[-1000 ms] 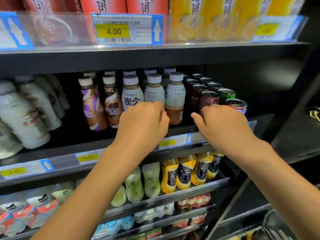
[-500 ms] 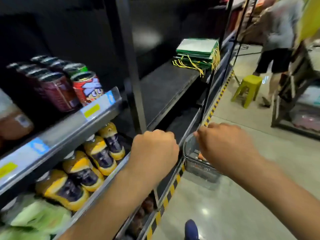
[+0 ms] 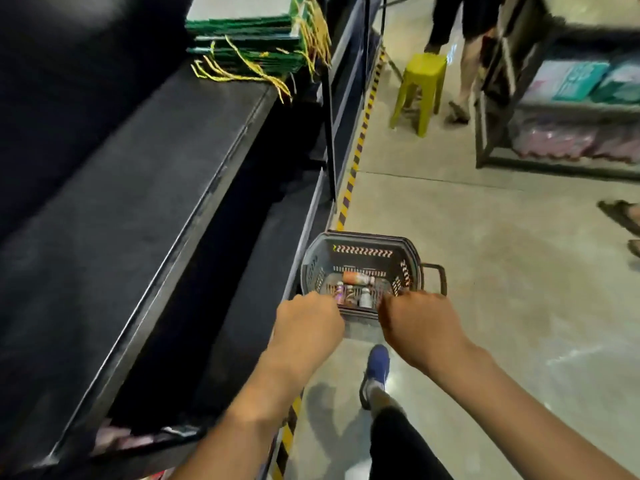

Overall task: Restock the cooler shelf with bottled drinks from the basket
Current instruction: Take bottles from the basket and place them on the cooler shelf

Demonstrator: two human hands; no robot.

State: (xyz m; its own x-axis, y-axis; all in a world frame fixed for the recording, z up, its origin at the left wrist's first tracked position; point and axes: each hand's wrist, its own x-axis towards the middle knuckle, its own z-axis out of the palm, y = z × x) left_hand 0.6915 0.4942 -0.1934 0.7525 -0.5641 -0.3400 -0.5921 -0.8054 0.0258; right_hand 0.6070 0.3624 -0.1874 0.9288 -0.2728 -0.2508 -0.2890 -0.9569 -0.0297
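Now the left hand (image 3: 308, 323) and right hand (image 3: 420, 329) are reaching over the grey basket (image 3: 360, 241) sitting on the floor (image 3: 485, 289). Their fingers are hiding, so I cannot tell their grip. Several bottled drinks (image 3: 356, 278) are lying inside, awaiting shelving.

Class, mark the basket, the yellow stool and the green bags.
basket (image 3: 362, 251): head view, far inner wall.
yellow stool (image 3: 427, 63): head view, seat top.
green bags (image 3: 242, 39): head view, stack's front edge.
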